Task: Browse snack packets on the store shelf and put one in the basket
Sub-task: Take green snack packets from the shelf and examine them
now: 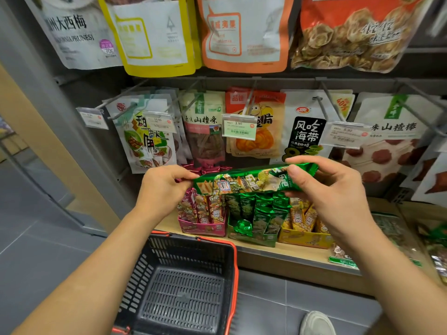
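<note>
While both hands pinch the green packet [254,181] by its ends, L hand [164,187] and R hand [324,187], long axis crosswise, basket [232,281] sits directly below, nearer L, off shelf [290,253] front edge.

Shiny green foil snack packet [254,181] in the grip, printed with yellow-orange sticks and white lettering! Just beneath it sit three cardboard display boxes: pink cardboard box [203,228] under the grip's left end, green cardboard box [263,239] under the middle, yellow cardboard box [302,238] under the right. Lower still, a dark grey slotted plastic basket [188,255], rim orange-red. Above the grip, a white hanging pouch [307,131] with a black panel lettered white.
</note>
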A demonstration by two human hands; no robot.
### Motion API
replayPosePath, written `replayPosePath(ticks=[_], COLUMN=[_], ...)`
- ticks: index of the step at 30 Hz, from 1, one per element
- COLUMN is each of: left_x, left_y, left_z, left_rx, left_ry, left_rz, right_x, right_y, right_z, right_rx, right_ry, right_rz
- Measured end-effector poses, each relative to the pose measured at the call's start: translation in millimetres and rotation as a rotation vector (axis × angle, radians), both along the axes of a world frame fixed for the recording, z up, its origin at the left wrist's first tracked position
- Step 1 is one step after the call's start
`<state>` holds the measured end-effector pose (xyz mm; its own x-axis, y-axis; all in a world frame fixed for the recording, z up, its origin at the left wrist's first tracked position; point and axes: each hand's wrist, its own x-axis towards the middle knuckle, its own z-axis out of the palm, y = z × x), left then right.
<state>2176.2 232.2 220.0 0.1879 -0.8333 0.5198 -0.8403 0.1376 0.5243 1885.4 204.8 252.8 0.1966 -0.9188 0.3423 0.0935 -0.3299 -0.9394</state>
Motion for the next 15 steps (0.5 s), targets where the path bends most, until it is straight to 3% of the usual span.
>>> replayPosePath(ticks=[5, 8, 11, 15], left_x=[-9, -14, -32, -67], left_y=[-1, -2, 1, 5], left_z=[-2, -4, -5, 0], left_rx=[0.046, 0.24, 0.435, 0.371], left_ry=[-0.252, -0.32, -0.304, -0.199], left_rz=[-0.071, -0.113, -0.232, -0.427], right_x=[2, 0, 3, 15], right_y=[-1, 0, 2, 7], right_z=[1, 3, 0, -5], right_rx=[-0.021, -0.087, -0.246, -0.437], right_ry=[0.01, 0.11, 0.34, 0.487], right_rz=[-0.017, -0.042, -0.044, 0.019])
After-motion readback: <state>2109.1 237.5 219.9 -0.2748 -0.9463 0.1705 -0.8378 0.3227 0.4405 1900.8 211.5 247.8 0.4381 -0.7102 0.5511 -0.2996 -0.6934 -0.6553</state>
